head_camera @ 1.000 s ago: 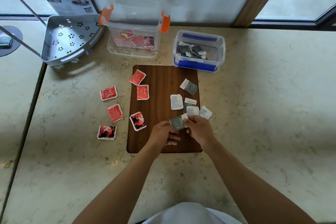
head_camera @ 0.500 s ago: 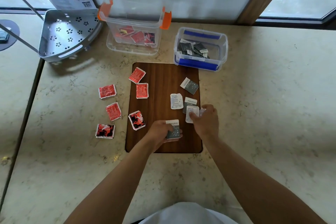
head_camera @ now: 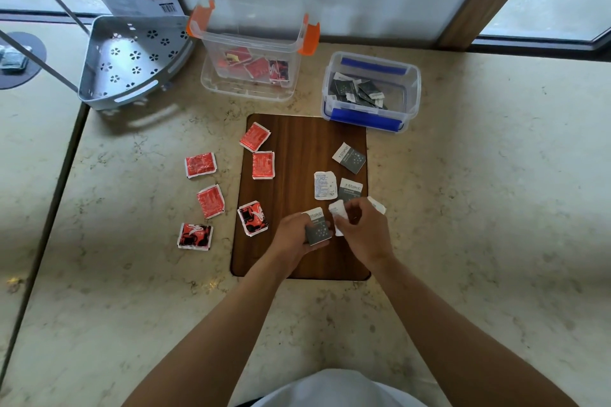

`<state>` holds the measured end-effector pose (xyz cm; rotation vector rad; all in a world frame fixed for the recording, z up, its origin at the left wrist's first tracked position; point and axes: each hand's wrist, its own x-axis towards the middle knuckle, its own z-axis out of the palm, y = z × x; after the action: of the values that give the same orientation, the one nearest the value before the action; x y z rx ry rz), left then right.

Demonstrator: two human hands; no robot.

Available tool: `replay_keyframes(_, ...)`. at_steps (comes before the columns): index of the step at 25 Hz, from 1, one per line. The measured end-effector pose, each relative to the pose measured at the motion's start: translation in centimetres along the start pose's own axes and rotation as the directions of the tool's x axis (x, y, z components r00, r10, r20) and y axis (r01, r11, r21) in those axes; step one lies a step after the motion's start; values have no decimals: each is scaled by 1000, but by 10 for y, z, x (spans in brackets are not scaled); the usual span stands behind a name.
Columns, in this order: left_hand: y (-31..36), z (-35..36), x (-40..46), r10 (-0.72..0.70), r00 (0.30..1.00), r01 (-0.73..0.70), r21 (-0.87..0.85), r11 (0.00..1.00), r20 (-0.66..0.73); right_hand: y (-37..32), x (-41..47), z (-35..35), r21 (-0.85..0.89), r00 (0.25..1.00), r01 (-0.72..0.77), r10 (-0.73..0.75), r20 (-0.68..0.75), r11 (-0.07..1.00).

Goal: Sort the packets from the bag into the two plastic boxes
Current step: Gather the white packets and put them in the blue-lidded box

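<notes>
Where windows meet, marble counter [head_camera: 479,241], wooden board [head_camera: 297,142], scattered packets [head_camera: 200,165]

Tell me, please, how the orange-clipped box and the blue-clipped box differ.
The orange-clipped box is taller and holds red packets; the blue-clipped box is lower and holds grey packets. The orange-clipped box stands behind the board's left corner, the blue-clipped box at its right. Both are clear and lidless.
</notes>
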<state>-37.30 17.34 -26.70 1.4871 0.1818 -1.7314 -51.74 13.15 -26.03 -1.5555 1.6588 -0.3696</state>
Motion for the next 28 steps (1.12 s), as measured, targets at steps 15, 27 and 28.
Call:
replay_keyframes(15,-5,0,-1,-43,999,43,45,998,4,28,15,-14,-331,970,-169,97,-223,928)
replay_keyframes(27,-12,-1,5,18,1000,-18,94,995,7,20,5,-21,56,997,-59,62,-45,997)
replay_keyframes(28,-13,0,4,23,1000,-24,97,995,14,16,2,-18,37,999,-36,37,-18,999)
